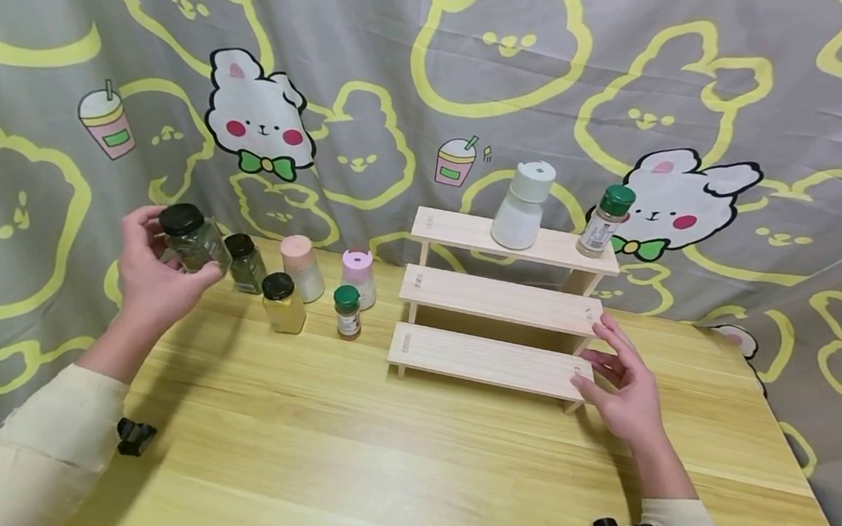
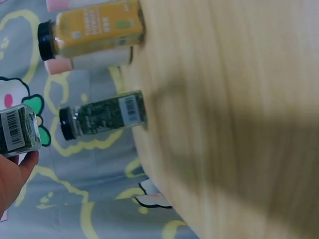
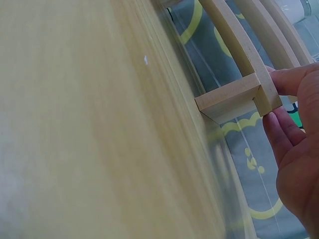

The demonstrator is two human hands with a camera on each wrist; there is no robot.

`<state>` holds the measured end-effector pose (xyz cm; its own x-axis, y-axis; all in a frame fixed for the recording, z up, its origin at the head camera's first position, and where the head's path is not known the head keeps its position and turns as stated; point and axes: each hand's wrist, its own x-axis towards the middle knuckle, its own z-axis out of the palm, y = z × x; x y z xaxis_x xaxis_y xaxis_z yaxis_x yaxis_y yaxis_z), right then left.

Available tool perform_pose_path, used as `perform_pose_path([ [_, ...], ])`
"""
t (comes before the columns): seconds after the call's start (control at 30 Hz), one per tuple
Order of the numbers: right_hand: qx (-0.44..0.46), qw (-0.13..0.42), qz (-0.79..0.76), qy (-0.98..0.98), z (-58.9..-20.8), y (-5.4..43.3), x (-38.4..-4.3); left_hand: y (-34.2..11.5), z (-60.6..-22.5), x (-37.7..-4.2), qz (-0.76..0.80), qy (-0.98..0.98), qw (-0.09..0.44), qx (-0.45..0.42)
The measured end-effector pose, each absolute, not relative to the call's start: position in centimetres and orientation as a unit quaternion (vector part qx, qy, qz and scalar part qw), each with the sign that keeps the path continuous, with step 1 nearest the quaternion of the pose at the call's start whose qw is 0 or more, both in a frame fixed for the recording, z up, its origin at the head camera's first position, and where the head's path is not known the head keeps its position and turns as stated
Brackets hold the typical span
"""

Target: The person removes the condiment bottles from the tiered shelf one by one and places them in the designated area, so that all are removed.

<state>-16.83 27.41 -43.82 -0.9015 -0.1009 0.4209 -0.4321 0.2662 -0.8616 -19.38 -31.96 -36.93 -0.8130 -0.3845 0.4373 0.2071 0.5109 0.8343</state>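
Note:
At the left, my left hand (image 1: 152,285) holds a spice jar (image 1: 203,246) with a black lid and dark green flakes, tilted and lifted above the table. The left wrist view shows the barcode on this jar (image 2: 17,130). My right hand (image 1: 627,398) pinches the right end of the lowest step of a three-tier wooden rack (image 1: 487,361). In the right wrist view the thumb lies over the shelf end (image 3: 266,94), with fingers below it. A white-lidded jar (image 1: 518,217) and a green-lidded spice bottle (image 1: 600,229) stand on the top tier.
Left of the rack stand a second black-lidded herb jar (image 1: 246,269), a yellow powder jar (image 1: 284,309), a pink-lidded jar (image 1: 303,274), a purple-lidded jar (image 1: 361,279) and a small green-lidded bottle (image 1: 348,317). A patterned curtain (image 1: 381,34) hangs behind the wooden table (image 1: 344,457).

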Motion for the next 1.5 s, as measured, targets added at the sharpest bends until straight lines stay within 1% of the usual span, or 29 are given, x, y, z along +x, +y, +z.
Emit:
perform_pose_path([
  [0.33, 0.171, 0.147, 0.576, -0.785, -44.0, 27.5, -17.2, -33.0, -38.9, -19.2, -0.471, -0.833, 0.275, 0.09],
  [0.77, 0.172, 0.147, 0.574, -0.787, -43.9, 27.4, -17.2, -33.0, -41.3, -19.7, -0.476, -0.834, 0.264, 0.087],
  [1.0, 0.174, 0.144, 0.579, -0.783, -44.4, 27.7, -17.4, -33.3, -42.0, -19.4, -0.463, -0.853, 0.216, 0.106],
  [1.2, 0.167, 0.142, 0.579, -0.785, -46.1, 28.7, -18.2, -33.7, -42.7, -18.9, -0.452, -0.867, 0.191, 0.089],
  [1.5, 0.165, 0.143, 0.584, -0.781, -46.5, 28.9, -18.3, -34.0, -43.5, -18.9, -0.434, -0.878, 0.19, 0.063],
])
